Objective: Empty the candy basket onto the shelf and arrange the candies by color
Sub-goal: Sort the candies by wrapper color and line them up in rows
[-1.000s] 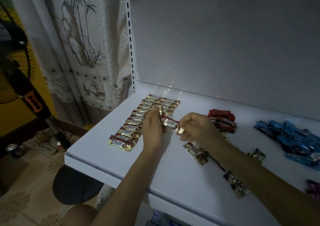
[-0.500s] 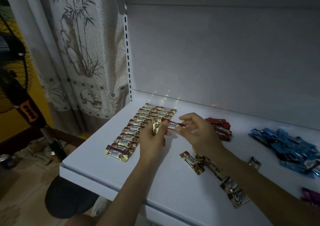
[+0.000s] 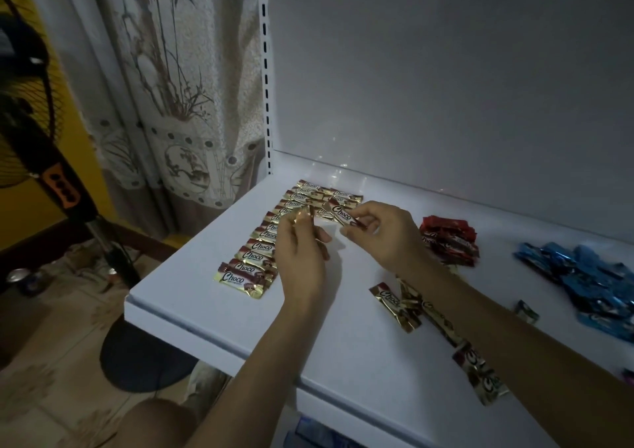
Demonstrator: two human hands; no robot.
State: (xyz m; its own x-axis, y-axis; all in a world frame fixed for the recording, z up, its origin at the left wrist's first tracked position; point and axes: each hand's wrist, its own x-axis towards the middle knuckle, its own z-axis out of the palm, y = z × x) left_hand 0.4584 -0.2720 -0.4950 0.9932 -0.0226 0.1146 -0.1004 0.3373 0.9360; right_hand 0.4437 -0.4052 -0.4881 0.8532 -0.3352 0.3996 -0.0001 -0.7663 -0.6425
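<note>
Left hand (image 3: 300, 255) pinches a gold candy (image 3: 301, 215); right hand (image 3: 389, 235) pinches a Choco bar (image 3: 343, 215) by one end, its long axis slanting toward the gold Choco rows (image 3: 254, 259) on the shelf (image 3: 206, 314). I judge the right hand nearer the rows' shorter column.

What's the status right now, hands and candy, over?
Left hand pinching gold candy, right hand pinching Choco candy, above gold rows. Loose gold candies unsorted. Nothing blocks the rows.
</note>
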